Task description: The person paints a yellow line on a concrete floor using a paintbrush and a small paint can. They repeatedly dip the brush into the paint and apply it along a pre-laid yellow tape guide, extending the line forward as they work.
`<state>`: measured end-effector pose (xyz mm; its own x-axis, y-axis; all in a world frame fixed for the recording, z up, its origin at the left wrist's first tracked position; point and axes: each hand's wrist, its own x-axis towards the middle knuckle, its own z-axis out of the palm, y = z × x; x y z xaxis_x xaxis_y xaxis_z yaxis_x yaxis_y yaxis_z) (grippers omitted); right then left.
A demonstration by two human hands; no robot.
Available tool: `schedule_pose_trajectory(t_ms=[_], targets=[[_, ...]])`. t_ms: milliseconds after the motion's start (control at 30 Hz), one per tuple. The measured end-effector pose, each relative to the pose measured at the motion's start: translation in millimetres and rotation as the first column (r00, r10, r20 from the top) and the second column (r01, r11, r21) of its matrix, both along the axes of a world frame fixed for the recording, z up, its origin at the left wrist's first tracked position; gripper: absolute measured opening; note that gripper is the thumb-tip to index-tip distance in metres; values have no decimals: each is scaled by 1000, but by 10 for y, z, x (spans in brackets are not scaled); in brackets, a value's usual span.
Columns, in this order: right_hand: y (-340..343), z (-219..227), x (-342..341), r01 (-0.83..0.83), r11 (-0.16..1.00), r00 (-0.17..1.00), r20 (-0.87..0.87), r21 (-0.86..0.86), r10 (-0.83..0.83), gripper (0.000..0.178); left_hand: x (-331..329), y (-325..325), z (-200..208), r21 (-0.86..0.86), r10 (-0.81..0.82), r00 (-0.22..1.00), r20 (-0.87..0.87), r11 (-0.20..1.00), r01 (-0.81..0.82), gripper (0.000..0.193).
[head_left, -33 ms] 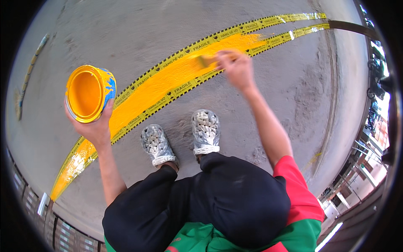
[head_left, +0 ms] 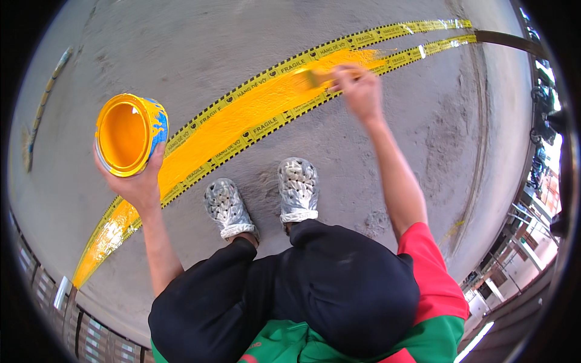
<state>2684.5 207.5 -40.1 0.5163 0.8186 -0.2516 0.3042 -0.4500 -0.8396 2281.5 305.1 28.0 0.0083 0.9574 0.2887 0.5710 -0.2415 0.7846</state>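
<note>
My left hand (head_left: 136, 186) grips a blue and yellow paint can (head_left: 159, 128) from below, tilted so that its mouth and the yellow paint inside show. In my right hand (head_left: 363, 95) is a paintbrush (head_left: 313, 78), its blurred bristles at the wet yellow stripe (head_left: 227, 123). Two lengths of yellow and black printed tape border that stripe, the far tape (head_left: 247, 86) and the near tape (head_left: 261, 129). Toward the right the paint ends in a ragged edge between the tapes, with bare concrete beyond.
My feet, in grey-white clogs (head_left: 298, 184), stand just on the near side of the stripe. A striped stick (head_left: 43, 100) with a frayed end lies at far left. A dark strip (head_left: 508, 41) continues from the tapes' right end. Motorbikes (head_left: 537, 130) line the right edge.
My right hand and the brush have moved a little to the right along the stripe. The left hand and can stay almost still.
</note>
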Motion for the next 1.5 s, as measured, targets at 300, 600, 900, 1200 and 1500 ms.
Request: schedule_pose_trajectory(t_ms=[300, 600, 900, 1200, 1500], targets=[[-24, 235, 270, -152, 973, 745, 667, 172, -1, 10, -65, -7, -31, 3, 45, 999, 4, 999, -45, 101], [37, -185, -2295, -405, 843, 902, 5, 353, 431, 13, -25, -27, 22, -22, 6, 1000, -29, 1000, -6, 104], [-43, -209, -238, 1, 988, 958, 283, 154, -45, 19, -80, 10, 10, 15, 24, 1000, -4, 1000, -24, 97], [64, -32, 833, -10, 981, 549, 821, 193, -156, 20, -117, 82, 15, 42, -31, 999, -31, 999, 32, 99], [-37, -60, 175, 119, 993, 993, -22, -2, -119, 20, -21, 182, -123, 15, -165, 983, 75, 986, 165, 102]])
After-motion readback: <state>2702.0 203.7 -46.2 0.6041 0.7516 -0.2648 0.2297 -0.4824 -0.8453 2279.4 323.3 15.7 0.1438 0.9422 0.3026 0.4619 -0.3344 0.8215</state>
